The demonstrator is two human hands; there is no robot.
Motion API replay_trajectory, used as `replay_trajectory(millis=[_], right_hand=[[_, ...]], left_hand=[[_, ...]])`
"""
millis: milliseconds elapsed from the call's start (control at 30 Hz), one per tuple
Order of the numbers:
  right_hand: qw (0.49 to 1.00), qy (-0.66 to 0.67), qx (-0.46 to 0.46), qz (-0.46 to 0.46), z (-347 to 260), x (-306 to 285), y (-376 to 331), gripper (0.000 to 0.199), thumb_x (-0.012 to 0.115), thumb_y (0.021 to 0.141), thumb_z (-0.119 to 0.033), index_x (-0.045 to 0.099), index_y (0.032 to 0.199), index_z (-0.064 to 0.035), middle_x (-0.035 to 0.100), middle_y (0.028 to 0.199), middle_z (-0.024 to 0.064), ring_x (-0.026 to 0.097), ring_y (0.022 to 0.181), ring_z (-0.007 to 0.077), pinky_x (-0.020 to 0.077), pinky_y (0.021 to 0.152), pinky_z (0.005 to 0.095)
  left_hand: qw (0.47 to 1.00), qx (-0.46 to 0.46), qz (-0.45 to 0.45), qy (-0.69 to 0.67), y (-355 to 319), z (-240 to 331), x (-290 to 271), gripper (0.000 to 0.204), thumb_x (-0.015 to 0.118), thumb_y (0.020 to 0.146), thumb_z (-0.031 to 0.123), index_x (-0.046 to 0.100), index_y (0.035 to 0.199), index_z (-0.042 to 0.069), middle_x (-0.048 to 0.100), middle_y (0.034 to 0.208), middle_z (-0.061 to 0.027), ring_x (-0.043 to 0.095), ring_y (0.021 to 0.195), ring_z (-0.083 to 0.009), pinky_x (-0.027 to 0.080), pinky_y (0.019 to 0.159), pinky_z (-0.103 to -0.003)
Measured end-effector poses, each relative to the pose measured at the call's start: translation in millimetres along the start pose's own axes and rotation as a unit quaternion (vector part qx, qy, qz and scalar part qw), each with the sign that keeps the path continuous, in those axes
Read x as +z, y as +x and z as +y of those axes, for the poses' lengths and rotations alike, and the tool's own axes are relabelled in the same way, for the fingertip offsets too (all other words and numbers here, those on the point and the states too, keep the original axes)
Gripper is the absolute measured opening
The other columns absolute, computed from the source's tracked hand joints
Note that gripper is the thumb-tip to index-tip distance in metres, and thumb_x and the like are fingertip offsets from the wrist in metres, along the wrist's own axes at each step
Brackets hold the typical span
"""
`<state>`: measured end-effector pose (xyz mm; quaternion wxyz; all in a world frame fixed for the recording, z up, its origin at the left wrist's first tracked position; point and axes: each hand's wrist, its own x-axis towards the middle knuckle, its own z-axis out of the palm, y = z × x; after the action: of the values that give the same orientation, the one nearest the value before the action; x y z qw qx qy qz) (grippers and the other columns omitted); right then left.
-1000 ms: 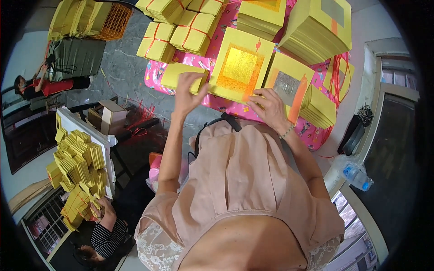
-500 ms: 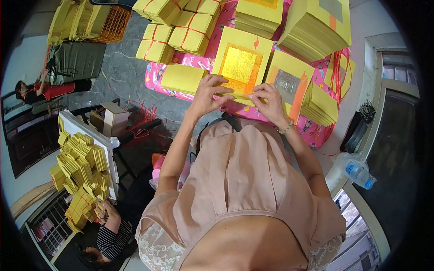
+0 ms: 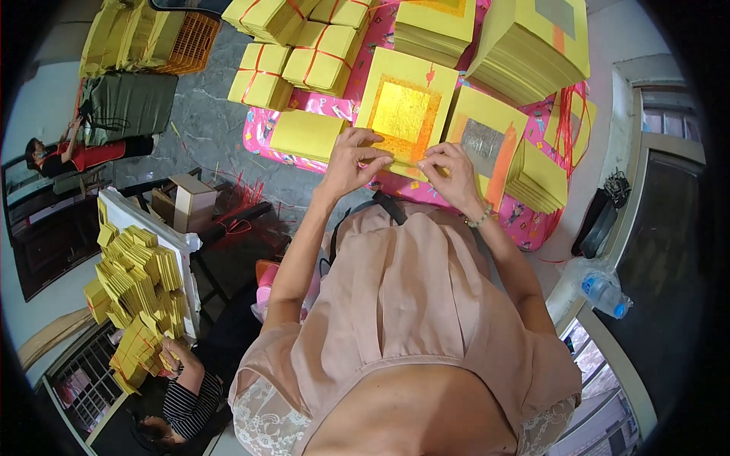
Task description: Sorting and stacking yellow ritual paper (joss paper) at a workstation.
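At the near edge of the gold sheet [image 3: 401,110], above a pink cloth [image 3: 259,127], the right hand [image 3: 450,173] pinches its corner; the left hand [image 3: 353,161] has curled fingers, whether pinching I cannot tell. Right of it, a silver sheet [image 3: 480,144]; left, a stack [image 3: 308,135].

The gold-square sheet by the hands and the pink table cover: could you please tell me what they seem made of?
The sheet looks like flat, matte yellow paper; its gold square shines like metallic foil. The pink table cover is probably plastic or coated cloth, given its glossy highlights.
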<state>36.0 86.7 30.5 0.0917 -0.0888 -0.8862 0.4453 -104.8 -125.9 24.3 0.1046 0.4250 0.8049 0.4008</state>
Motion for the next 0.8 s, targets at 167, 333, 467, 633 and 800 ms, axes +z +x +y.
replay_trajectory(millis=[167,333,467,633,800], right_hand=[[0.994,-0.069,-0.082,0.001,-4.1,-2.1,2.6,0.014,0.070,0.088,-0.015,0.067,0.086,-0.0021,0.065,0.090,0.0095,0.062,0.086,0.0286,0.0498,0.076,0.0387],[0.988,-0.117,-0.102,0.014,1.1,-2.3,7.5,0.015,0.069,0.090,-0.016,0.063,0.089,-0.0020,0.064,0.085,0.0099,0.064,0.078,0.0296,0.0510,0.068,0.0393],[0.992,-0.103,-0.070,0.028,7.0,-3.1,18.8,0.018,0.066,0.093,-0.023,0.062,0.092,-0.0064,0.062,0.082,0.0104,0.064,0.070,0.0310,0.0502,0.062,0.0406],[0.998,-0.042,-0.025,0.037,12.3,-18.4,46.9,0.018,0.063,0.097,-0.023,0.061,0.093,-0.0052,0.063,0.081,0.0144,0.065,0.071,0.0353,0.0500,0.062,0.0424],[0.996,-0.044,0.040,0.069,22.5,-36.5,87.6,0.020,0.061,0.098,-0.021,0.063,0.096,-0.0013,0.062,0.074,0.0167,0.063,0.068,0.0308,0.0477,0.061,0.0378]], left_hand=[[0.998,0.032,-0.031,0.052,6.8,5.6,-7.4,0.027,0.076,0.082,0.029,0.077,0.100,0.009,0.070,0.103,-0.0093,0.061,0.101,-0.0274,0.049,0.087,-0.040],[0.993,0.062,-0.050,0.082,17.1,12.2,-16.6,0.029,0.074,0.085,0.030,0.074,0.106,0.008,0.070,0.099,-0.0094,0.063,0.095,-0.0280,0.050,0.086,-0.040],[0.982,0.002,-0.130,0.135,27.3,9.0,-20.0,0.033,0.073,0.086,0.028,0.071,0.113,0.009,0.069,0.099,-0.0104,0.065,0.089,-0.0292,0.049,0.086,-0.040],[0.982,0.100,0.052,0.154,46.5,34.3,-20.6,0.043,0.075,0.083,0.023,0.065,0.124,0.012,0.064,0.114,-0.0110,0.060,0.108,-0.0300,0.047,0.092,-0.043],[0.973,0.139,0.084,0.166,44.3,35.1,4.1,0.050,0.075,0.082,0.019,0.061,0.129,0.012,0.057,0.128,-0.0130,0.052,0.121,-0.0342,0.042,0.101,-0.048]])
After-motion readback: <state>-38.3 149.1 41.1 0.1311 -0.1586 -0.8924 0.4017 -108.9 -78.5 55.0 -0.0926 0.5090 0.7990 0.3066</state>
